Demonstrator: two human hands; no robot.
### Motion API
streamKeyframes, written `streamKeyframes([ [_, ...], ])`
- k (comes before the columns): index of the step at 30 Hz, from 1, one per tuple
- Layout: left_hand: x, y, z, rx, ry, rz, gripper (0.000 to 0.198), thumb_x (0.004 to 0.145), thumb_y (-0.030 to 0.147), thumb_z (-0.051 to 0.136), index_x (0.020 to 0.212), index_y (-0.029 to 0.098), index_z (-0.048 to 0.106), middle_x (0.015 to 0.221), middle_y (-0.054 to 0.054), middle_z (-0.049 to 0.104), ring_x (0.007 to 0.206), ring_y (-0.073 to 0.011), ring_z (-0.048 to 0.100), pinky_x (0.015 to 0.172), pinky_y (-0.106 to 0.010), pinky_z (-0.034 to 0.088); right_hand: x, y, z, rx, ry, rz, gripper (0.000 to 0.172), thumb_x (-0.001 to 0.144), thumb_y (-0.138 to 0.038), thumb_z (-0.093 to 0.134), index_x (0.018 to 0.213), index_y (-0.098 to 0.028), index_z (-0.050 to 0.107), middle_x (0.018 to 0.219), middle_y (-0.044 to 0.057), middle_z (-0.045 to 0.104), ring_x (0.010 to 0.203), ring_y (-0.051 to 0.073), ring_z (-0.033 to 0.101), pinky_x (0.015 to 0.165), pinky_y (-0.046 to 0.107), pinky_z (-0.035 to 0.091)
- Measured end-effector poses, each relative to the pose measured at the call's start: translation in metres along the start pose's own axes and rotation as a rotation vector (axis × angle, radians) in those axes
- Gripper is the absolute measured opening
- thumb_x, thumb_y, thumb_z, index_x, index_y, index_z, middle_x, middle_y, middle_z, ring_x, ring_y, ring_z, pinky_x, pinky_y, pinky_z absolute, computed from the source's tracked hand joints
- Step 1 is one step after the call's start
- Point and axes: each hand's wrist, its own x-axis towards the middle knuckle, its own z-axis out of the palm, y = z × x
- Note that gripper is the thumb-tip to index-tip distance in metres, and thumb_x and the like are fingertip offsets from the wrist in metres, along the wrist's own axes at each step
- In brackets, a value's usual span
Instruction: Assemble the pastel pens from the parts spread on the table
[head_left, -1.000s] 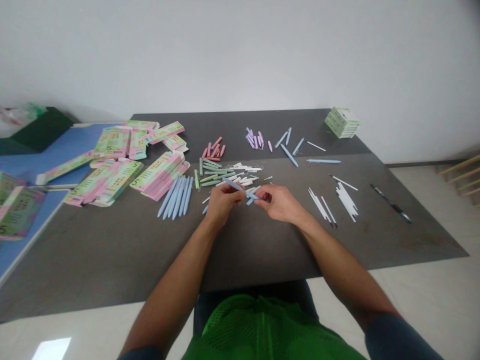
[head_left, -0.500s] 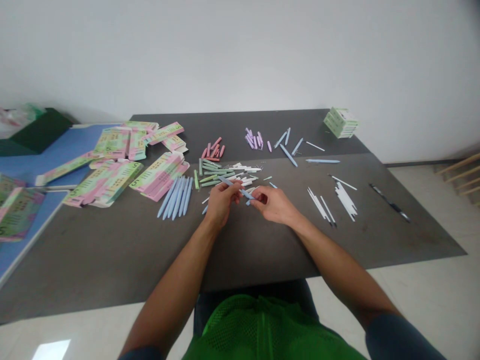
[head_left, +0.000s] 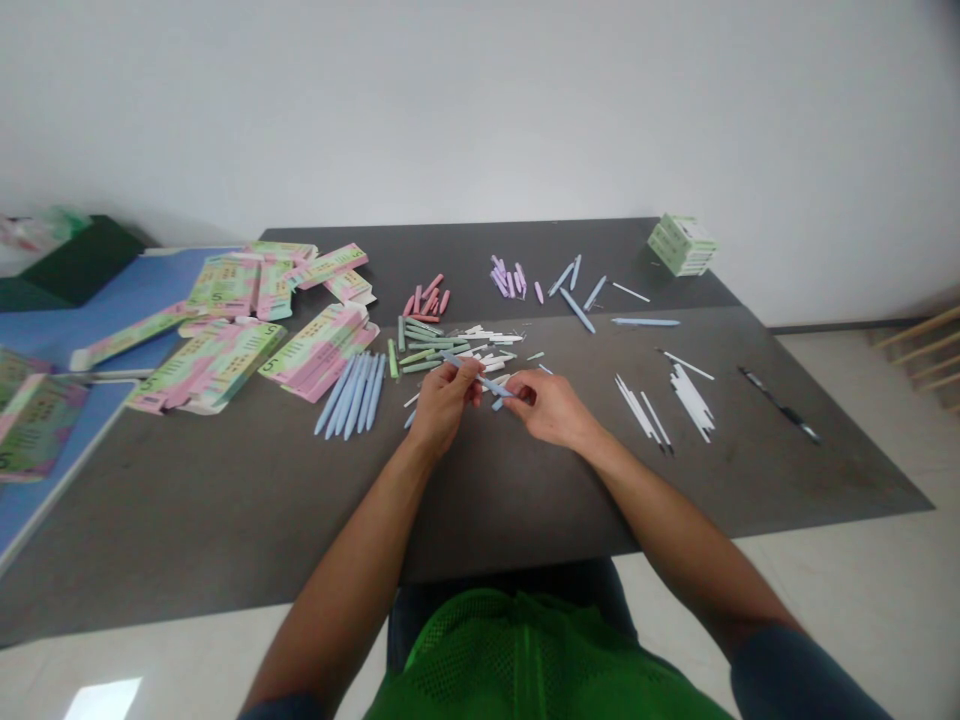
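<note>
A light-blue pen (head_left: 495, 387) slants between my two hands, above the middle of the table. My left hand (head_left: 441, 405) is closed around its upper left part. At its lower right end, the fingertips of my right hand (head_left: 555, 408) pinch it. My fingers hide part of the pen, and I cannot tell whether it is one piece. Behind my hands lie green pen parts (head_left: 424, 345) and white pen parts (head_left: 495, 340). To the left of my left hand, several blue pens (head_left: 351, 395) form a neat row.
Pink-and-green cartons (head_left: 319, 350) lie at the left. Red pieces (head_left: 429, 298), purple pieces (head_left: 517, 278) and blue pen parts (head_left: 577, 310) lie farther back. White refills (head_left: 691, 402) and a black pen (head_left: 780, 405) are at right; a small green box stack (head_left: 681, 246) stands at the back right.
Both hands stay almost in place. The pen has shifted very slightly to the right between them.
</note>
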Motion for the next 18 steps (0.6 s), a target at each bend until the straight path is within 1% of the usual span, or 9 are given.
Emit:
streamKeyframes([
  [6,-0.0001,0.0016,-0.0015,-0.017,-0.006,-0.002,0.034,0.082,0.046,0.074,0.084,0.013,0.069,0.066,0.000,0.057,0.056,-0.0083,0.050,0.054,-0.022,0.040,-0.0004,0.0028,0.0020,0.008,0.002,-0.020,0.002,0.085,-0.019,0.070,0.085,-0.021,0.069,0.079,0.001,0.066,0.073,0.015,0.054,0.068,0.027,0.039],
  [12,-0.0020,0.0027,0.0024,-0.076,0.002,-0.027,0.037,0.078,0.047,0.078,0.085,0.011,0.072,0.069,-0.001,0.056,0.059,-0.0084,0.050,0.051,-0.021,0.037,-0.0001,0.0039,0.0035,0.056,0.016,0.006,0.003,0.085,-0.021,0.070,0.088,-0.021,0.071,0.082,0.001,0.068,0.073,0.015,0.056,0.069,0.028,0.040],
  [18,-0.0022,0.0001,0.0013,-0.057,0.014,-0.068,0.038,0.078,0.049,0.078,0.083,0.011,0.074,0.067,-0.001,0.053,0.059,-0.0080,0.047,0.051,-0.020,0.037,-0.0006,0.0004,0.0021,0.082,0.022,0.015,0.003,0.085,-0.022,0.070,0.088,-0.021,0.071,0.082,0.002,0.069,0.074,0.016,0.057,0.068,0.028,0.041],
])
